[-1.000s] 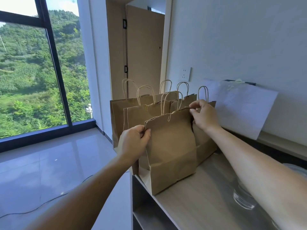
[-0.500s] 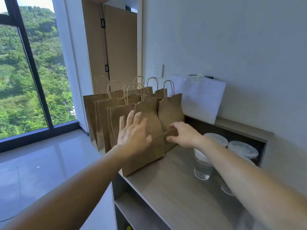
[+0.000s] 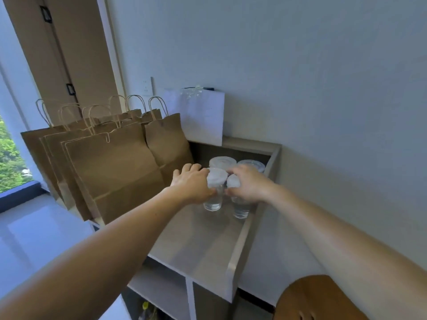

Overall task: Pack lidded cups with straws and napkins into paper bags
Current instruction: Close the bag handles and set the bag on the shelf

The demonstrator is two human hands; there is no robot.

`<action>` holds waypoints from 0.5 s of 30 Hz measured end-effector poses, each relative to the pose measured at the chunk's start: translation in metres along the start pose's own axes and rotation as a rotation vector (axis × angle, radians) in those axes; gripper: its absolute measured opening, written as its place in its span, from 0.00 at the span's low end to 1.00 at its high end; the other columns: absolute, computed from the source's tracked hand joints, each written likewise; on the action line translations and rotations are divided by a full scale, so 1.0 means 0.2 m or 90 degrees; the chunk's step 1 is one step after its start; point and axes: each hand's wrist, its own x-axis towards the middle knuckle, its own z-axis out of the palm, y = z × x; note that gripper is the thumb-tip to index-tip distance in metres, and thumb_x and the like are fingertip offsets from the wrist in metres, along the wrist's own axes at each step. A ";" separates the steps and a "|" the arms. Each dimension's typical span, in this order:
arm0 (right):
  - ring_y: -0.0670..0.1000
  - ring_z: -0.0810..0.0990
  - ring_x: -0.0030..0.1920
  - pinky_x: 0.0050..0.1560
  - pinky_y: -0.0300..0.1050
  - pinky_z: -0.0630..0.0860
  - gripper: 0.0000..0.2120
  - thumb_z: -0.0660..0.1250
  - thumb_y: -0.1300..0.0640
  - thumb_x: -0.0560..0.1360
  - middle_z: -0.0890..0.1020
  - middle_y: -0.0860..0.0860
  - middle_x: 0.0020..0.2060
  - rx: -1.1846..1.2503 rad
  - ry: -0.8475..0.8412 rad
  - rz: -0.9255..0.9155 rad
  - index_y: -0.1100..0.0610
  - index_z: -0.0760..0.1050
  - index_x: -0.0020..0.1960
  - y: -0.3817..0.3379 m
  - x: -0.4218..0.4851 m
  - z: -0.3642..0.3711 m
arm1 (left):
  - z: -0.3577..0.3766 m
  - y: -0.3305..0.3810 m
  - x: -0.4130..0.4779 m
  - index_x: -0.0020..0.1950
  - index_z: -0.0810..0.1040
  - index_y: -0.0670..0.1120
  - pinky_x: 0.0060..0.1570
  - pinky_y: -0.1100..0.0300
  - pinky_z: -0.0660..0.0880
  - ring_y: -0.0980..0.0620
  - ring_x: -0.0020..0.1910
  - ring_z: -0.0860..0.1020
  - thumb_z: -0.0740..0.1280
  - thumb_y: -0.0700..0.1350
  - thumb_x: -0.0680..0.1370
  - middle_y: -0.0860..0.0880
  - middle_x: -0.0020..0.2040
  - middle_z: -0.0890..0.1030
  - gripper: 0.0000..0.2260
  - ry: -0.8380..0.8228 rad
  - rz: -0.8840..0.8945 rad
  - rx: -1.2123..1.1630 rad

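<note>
1. Plastic sits under both palms: your left hand (image 3: 191,183) curls fingers and thumb round the upper part of a clear plastic cup with a white lid (image 3: 213,199). Your right hand (image 3: 250,187) grips a second clear lidded cup (image 3: 240,210) just beside it.
2. Both cups are upright over the grey wooden shelf top (image 3: 203,248); whether either is lifted off it, the view does not show.
3. Behind your hands, two more white-lidded cups (image 3: 222,161) stand at the back of the shelf.
4. To your left, a row of brown paper bags (image 3: 115,167) with twisted handles stands upright on the same top, the nearest just beside your left hand. A white sheet of paper (image 3: 203,121) leans on the wall behind.
5. You appear to be at the pick-up step: cups in hand, none visibly bagged.
6. The next move calls for keeping each cup level, since liquid shows in the bottoms, and for an opened bag mouth. With both hands full, one cup probably has to go down first. No straws or napkins are in view.
</note>
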 end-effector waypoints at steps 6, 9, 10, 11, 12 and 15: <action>0.55 0.68 0.70 0.69 0.47 0.66 0.30 0.71 0.48 0.74 0.71 0.55 0.70 0.002 0.097 0.121 0.57 0.69 0.72 0.12 -0.34 -0.12 | -0.05 0.34 0.00 0.74 0.65 0.52 0.68 0.43 0.61 0.42 0.73 0.63 0.62 0.61 0.75 0.47 0.74 0.66 0.30 0.016 0.142 -0.063; 0.56 0.69 0.70 0.68 0.47 0.65 0.30 0.70 0.47 0.76 0.71 0.56 0.69 -0.011 0.107 0.197 0.58 0.68 0.73 0.18 -0.57 -0.12 | -0.01 0.54 -0.04 0.75 0.65 0.51 0.69 0.42 0.61 0.42 0.74 0.62 0.63 0.62 0.75 0.46 0.75 0.65 0.31 -0.008 0.216 -0.086; 0.55 0.68 0.70 0.69 0.47 0.65 0.30 0.69 0.47 0.76 0.71 0.56 0.70 -0.017 0.103 0.226 0.58 0.67 0.74 0.21 -0.66 -0.11 | 0.01 0.61 -0.06 0.75 0.65 0.51 0.69 0.42 0.61 0.42 0.74 0.61 0.63 0.61 0.75 0.46 0.75 0.65 0.31 -0.015 0.241 -0.091; 0.55 0.67 0.71 0.70 0.48 0.64 0.30 0.68 0.46 0.77 0.70 0.55 0.71 -0.021 0.096 0.256 0.57 0.66 0.74 0.24 -0.75 -0.11 | 0.03 0.68 -0.09 0.75 0.64 0.51 0.69 0.42 0.61 0.42 0.74 0.60 0.63 0.61 0.75 0.46 0.76 0.64 0.31 -0.022 0.268 -0.094; 0.55 0.66 0.72 0.71 0.49 0.64 0.30 0.68 0.45 0.77 0.69 0.54 0.71 -0.024 0.088 0.287 0.56 0.66 0.75 0.28 -0.84 -0.10 | 0.06 0.76 -0.12 0.76 0.63 0.51 0.70 0.42 0.61 0.42 0.75 0.60 0.63 0.61 0.75 0.46 0.76 0.64 0.32 -0.029 0.294 -0.098; 0.54 0.64 0.73 0.72 0.50 0.64 0.31 0.68 0.44 0.77 0.66 0.53 0.73 -0.016 0.091 0.370 0.55 0.65 0.75 0.40 -1.11 -0.12 | 0.14 0.99 -0.25 0.77 0.61 0.51 0.70 0.42 0.60 0.42 0.75 0.60 0.62 0.62 0.76 0.46 0.77 0.63 0.32 -0.059 0.357 -0.106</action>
